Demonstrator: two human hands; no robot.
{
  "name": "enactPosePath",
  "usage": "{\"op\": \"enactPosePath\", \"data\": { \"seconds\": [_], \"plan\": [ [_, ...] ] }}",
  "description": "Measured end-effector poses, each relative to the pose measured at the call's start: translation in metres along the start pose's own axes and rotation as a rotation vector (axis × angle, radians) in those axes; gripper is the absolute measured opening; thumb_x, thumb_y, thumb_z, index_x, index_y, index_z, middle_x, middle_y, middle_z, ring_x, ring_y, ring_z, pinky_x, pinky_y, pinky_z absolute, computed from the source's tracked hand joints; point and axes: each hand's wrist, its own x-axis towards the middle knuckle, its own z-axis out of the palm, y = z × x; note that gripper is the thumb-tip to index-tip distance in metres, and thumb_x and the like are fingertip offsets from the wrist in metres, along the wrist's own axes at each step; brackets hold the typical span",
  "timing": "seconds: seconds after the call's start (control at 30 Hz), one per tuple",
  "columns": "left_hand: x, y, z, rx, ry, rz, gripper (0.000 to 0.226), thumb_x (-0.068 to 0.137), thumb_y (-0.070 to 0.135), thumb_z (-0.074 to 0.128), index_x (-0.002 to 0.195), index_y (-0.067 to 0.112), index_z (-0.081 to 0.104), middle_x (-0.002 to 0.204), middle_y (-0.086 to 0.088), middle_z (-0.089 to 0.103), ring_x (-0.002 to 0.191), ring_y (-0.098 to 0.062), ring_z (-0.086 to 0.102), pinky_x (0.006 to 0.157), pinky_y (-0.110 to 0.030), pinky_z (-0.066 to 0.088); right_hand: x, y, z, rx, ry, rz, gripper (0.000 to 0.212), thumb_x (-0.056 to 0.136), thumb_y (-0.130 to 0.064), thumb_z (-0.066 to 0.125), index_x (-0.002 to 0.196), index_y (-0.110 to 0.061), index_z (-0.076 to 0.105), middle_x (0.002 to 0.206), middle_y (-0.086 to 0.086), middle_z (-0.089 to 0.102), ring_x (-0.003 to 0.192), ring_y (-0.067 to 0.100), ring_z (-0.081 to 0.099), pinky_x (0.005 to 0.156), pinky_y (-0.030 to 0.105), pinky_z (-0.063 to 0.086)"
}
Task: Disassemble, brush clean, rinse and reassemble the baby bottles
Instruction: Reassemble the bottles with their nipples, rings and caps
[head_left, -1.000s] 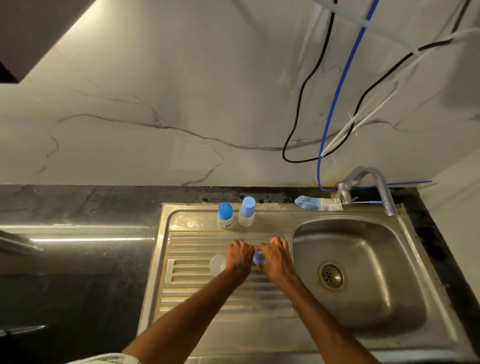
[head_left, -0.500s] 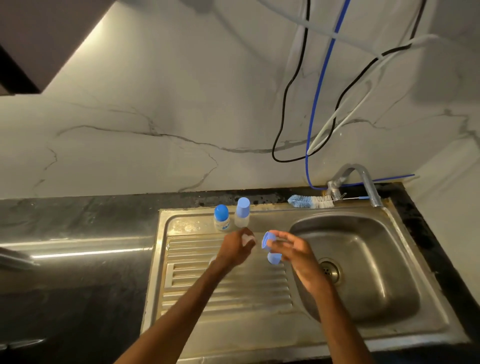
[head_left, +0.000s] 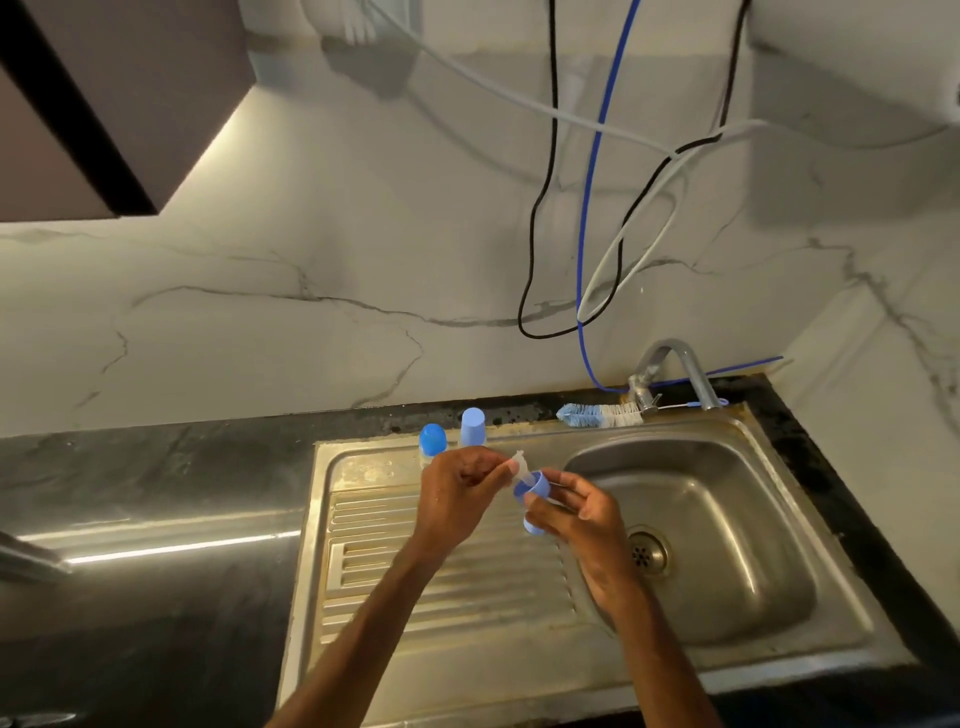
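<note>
Stainless steel sink (head_left: 363, 649) is filling most of the view, with the ribbed drainboard on the left half and the basin with its drain (head_left: 647, 553) on the right. Both hands are hovering over the seam between the two.

The left hand (head_left: 460, 491) is pinching a clear silicone nipple (head_left: 518, 462) between thumb and fingertips, other fingers curled in. The right hand (head_left: 576, 514) is gripping a blue collar ring (head_left: 535, 487) between thumb and fingers. The nipple's wide end is sitting right at the ring's mouth; in it or just touching it, can't tell tbh. A second small blue piece (head_left: 532, 526) is showing at 6 o'clock from the ring, just under the right thumb. I can't tell if it's being held or lying on the drainboard.

At 12 o'clock from the left hand, two more baby bottles are standing side by side on the sink's back rim, one wearing a rounded bright blue cap (head_left: 432, 439), one a taller pale blue cap (head_left: 472, 426). The left hand is blocking their lower bodies.

At 1 o'clock from the hands a bottle brush (head_left: 597, 414) is lying along the back rim, bristle end right by the tap (head_left: 675, 358). The black counter (head_left: 156, 493) is running off toward 9 o'clock, and cables (head_left: 582, 244) are hanging down the marble wall (head_left: 311, 260) above the tap.
</note>
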Motion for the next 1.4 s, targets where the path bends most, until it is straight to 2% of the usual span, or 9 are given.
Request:
{"op": "enactPosePath", "data": {
  "seconds": [0.3, 0.5, 0.67, 0.9, 1.03, 1.13, 1.2, 1.3, 1.4],
  "plan": [
    [-0.018, 0.026, 0.003, 0.01, -0.052, 0.175, 0.01, 0.089, 0.024, 0.079, 0.097, 0.021, 0.083, 0.089, 0.027, 0.075, 0.082, -0.003, 0.073, 0.073, -0.014, 0.055, -0.019, -0.02, -0.014, 0.039, 0.034, -0.09, 0.037, 0.077, -0.008, 0.086, 0.11, -0.018, 0.072, 0.099, 0.001, 0.079, 0.089, 0.018, 0.076, 0.077, 0.032, 0.063],
    [-0.029, 0.04, 0.007, -0.005, -0.035, 0.18, 0.011, 0.093, 0.021, 0.076, 0.1, 0.019, 0.083, 0.089, 0.013, 0.079, 0.078, -0.004, 0.072, 0.069, -0.011, 0.049, -0.029, -0.026, -0.015, 0.065, 0.009, -0.131, 0.038, 0.075, -0.008, 0.086, 0.11, -0.017, 0.073, 0.099, 0.001, 0.079, 0.089, 0.019, 0.076, 0.073, 0.03, 0.062],
    [-0.032, 0.042, 0.004, 0.094, -0.156, 0.216, 0.021, 0.103, 0.028, 0.062, 0.114, 0.023, 0.079, 0.098, 0.013, 0.078, 0.09, -0.007, 0.072, 0.077, -0.028, 0.057, -0.033, -0.03, -0.017, 0.079, 0.017, -0.136, 0.037, 0.076, -0.014, 0.088, 0.11, -0.017, 0.073, 0.099, 0.002, 0.079, 0.091, 0.022, 0.076, 0.079, 0.038, 0.063],
    [-0.039, 0.036, 0.004, 0.116, -0.288, 0.256, 0.037, 0.098, 0.029, 0.07, 0.134, 0.023, 0.066, 0.127, 0.015, 0.069, 0.117, -0.004, 0.064, 0.095, -0.018, 0.051, -0.037, -0.034, -0.018, 0.109, 0.002, -0.134, 0.038, 0.076, -0.019, 0.086, 0.111, -0.016, 0.074, 0.099, 0.007, 0.078, 0.09, 0.025, 0.076, 0.074, 0.033, 0.063],
    [-0.04, 0.039, 0.009, 0.02, -0.19, 0.203, 0.022, 0.096, 0.025, 0.071, 0.118, 0.02, 0.074, 0.104, 0.015, 0.075, 0.096, -0.006, 0.072, 0.081, -0.026, 0.059, -0.038, -0.037, -0.014, 0.174, -0.029, -0.123, 0.033, 0.081, -0.014, 0.081, 0.112, -0.008, 0.072, 0.096, 0.013, 0.078, 0.087, 0.03, 0.077, 0.071, 0.03, 0.063],
    [-0.04, 0.041, 0.01, 0.014, -0.11, 0.208, 0.01, 0.096, 0.02, 0.071, 0.091, 0.027, 0.074, 0.07, 0.026, 0.064, 0.065, 0.004, 0.059, 0.063, -0.01, 0.044, -0.04, -0.037, -0.014, 0.194, -0.03, -0.14, 0.029, 0.085, -0.011, 0.078, 0.113, -0.004, 0.071, 0.096, 0.015, 0.078, 0.09, 0.028, 0.077, 0.072, 0.03, 0.062],
    [-0.039, 0.039, 0.008, 0.001, -0.123, 0.191, 0.009, 0.096, 0.021, 0.071, 0.102, 0.018, 0.078, 0.079, 0.027, 0.069, 0.072, 0.006, 0.063, 0.067, -0.009, 0.045, -0.042, -0.036, -0.014, 0.167, -0.022, -0.156, 0.029, 0.085, -0.011, 0.078, 0.111, -0.001, 0.073, 0.094, 0.015, 0.078, 0.09, 0.028, 0.077, 0.071, 0.03, 0.063],
    [-0.038, 0.038, 0.002, -0.01, -0.203, 0.167, 0.028, 0.097, 0.024, 0.07, 0.123, 0.016, 0.074, 0.115, 0.016, 0.074, 0.106, 0.0, 0.069, 0.086, -0.017, 0.055, -0.044, -0.034, -0.015, 0.189, -0.011, -0.142, 0.028, 0.083, -0.011, 0.08, 0.108, -0.001, 0.075, 0.094, 0.017, 0.078, 0.089, 0.03, 0.077, 0.074, 0.033, 0.064],
    [-0.038, 0.041, -0.002, -0.051, -0.253, 0.149, 0.022, 0.096, 0.024, 0.071, 0.116, 0.018, 0.078, 0.115, 0.018, 0.074, 0.107, -0.002, 0.07, 0.089, -0.018, 0.054, -0.047, -0.036, -0.016, 0.221, -0.002, -0.106, 0.028, 0.079, -0.009, 0.082, 0.106, -0.003, 0.077, 0.093, 0.018, 0.078, 0.086, 0.029, 0.077, 0.077, 0.032, 0.063]
  ]
}}
